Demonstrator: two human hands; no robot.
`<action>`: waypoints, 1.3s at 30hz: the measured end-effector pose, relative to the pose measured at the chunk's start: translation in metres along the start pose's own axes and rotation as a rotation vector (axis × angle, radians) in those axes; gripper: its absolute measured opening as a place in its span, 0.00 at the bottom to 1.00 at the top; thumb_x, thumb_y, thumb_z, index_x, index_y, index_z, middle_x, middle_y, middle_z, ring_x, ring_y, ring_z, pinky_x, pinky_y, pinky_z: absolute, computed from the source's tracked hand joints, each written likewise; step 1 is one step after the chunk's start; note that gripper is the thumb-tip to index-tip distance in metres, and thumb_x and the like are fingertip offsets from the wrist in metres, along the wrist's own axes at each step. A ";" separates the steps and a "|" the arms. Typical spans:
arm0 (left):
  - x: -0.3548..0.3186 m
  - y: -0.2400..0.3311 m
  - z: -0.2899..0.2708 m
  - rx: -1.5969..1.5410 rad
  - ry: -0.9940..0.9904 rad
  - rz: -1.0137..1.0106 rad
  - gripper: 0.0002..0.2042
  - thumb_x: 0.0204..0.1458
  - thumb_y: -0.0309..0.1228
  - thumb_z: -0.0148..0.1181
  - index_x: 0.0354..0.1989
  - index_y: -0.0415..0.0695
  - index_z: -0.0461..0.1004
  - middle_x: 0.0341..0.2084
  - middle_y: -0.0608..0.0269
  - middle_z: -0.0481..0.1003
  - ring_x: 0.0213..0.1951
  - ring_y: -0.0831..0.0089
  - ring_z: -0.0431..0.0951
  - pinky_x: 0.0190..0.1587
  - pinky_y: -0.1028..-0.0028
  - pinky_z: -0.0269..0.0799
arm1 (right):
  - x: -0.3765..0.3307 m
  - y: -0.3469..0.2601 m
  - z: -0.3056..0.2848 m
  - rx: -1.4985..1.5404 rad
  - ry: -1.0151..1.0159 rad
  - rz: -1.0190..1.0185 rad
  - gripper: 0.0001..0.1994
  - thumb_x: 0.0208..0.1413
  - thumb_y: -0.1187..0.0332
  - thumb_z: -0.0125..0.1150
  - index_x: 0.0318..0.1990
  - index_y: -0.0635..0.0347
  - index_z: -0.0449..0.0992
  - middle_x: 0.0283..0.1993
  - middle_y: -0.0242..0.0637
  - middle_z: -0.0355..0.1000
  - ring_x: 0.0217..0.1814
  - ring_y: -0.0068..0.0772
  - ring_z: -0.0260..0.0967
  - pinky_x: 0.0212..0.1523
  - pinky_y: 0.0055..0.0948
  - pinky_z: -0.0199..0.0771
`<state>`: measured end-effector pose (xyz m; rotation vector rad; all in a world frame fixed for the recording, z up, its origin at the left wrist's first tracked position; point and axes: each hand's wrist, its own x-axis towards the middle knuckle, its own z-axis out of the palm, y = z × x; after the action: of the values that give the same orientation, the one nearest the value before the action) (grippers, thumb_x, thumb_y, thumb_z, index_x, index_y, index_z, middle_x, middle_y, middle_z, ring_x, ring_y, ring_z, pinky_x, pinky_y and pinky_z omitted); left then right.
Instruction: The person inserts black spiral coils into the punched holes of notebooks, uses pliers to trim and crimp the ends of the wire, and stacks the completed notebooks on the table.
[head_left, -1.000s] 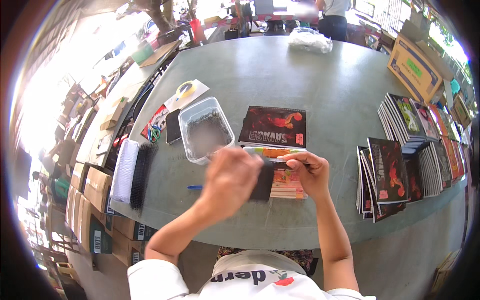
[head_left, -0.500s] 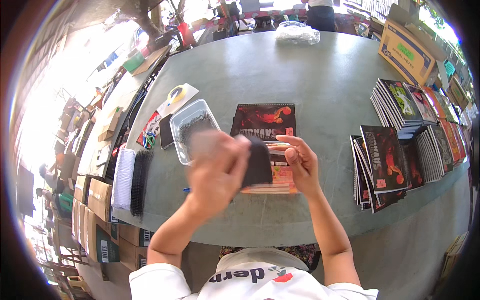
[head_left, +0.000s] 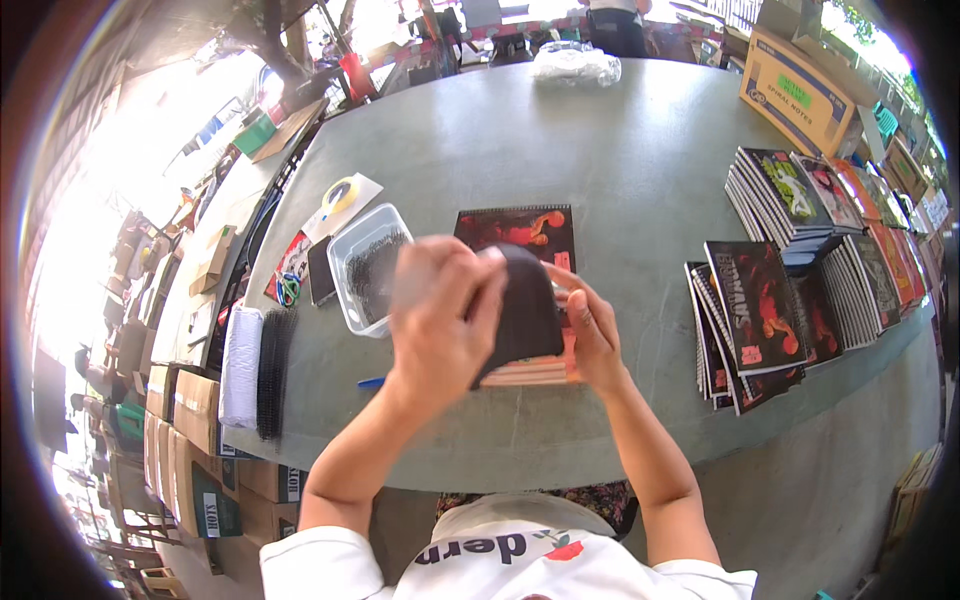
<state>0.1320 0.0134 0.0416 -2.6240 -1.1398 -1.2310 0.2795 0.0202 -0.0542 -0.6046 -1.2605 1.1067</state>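
My left hand [head_left: 440,315] is a blurred, closed fist at the left edge of a dark, bent sheet [head_left: 527,312] that looks like a notebook cover. Whatever is pinched in it, I cannot make out. The fingers of my right hand [head_left: 596,340] curl at the sheet's right edge, the thumb in front. Under the hands lies a small stack of notebooks [head_left: 525,375] with pale page edges and pink-orange covers, mostly hidden. Beyond it a black-and-red spiral notebook [head_left: 515,225] lies flat. To the left stands a clear plastic tub [head_left: 345,290] of black wire coils.
Left are a tape roll [head_left: 340,193], scissors [head_left: 287,290], a dark flat block [head_left: 321,272], a blue pen [head_left: 371,382] and bundles of white and black binding coils [head_left: 255,372]. Spiral notebook stacks [head_left: 765,310] and a cardboard box [head_left: 795,95] stand right. A plastic bag [head_left: 577,65] lies far off.
The dark sheet has come up and shows more of its face. My right fingers have closed in on its edge. My left fist has moved slightly right; the whole view has shifted a little.
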 end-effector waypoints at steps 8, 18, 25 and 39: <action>-0.101 0.006 0.051 -0.192 -0.468 -0.017 0.10 0.41 0.27 0.61 0.34 0.42 0.74 0.34 0.56 0.71 0.40 0.60 0.70 0.46 0.63 0.66 | 0.005 -0.005 -0.004 -0.257 -0.130 -0.132 0.16 0.53 0.77 0.55 0.51 0.61 0.70 0.45 0.34 0.73 0.45 0.21 0.70 0.43 0.21 0.71; -0.013 -0.015 0.006 0.130 -0.271 0.032 0.10 0.46 0.29 0.59 0.37 0.39 0.74 0.32 0.57 0.74 0.39 0.61 0.72 0.43 0.66 0.64 | -0.013 -0.008 -0.020 -0.203 -0.037 0.034 0.13 0.53 0.78 0.55 0.47 0.64 0.72 0.38 0.35 0.75 0.39 0.22 0.70 0.39 0.27 0.71; -0.012 -0.023 0.013 0.023 -0.342 -0.018 0.09 0.44 0.29 0.62 0.34 0.42 0.73 0.30 0.57 0.71 0.36 0.58 0.70 0.41 0.65 0.65 | -0.019 -0.022 -0.014 -0.697 0.124 -0.206 0.12 0.49 0.76 0.60 0.42 0.57 0.75 0.36 0.39 0.75 0.33 0.28 0.74 0.34 0.26 0.72; -0.007 -0.007 0.040 -0.237 -0.300 0.065 0.07 0.38 0.22 0.58 0.29 0.40 0.71 0.25 0.58 0.71 0.34 0.61 0.70 0.38 0.65 0.68 | -0.028 -0.023 -0.016 -0.803 0.181 -0.146 0.09 0.45 0.83 0.55 0.36 0.68 0.76 0.30 0.36 0.76 0.31 0.20 0.73 0.34 0.20 0.71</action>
<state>0.1509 0.0269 0.0074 -3.0793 -0.9851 -1.0452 0.3041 -0.0107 -0.0509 -1.1570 -1.5469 0.3765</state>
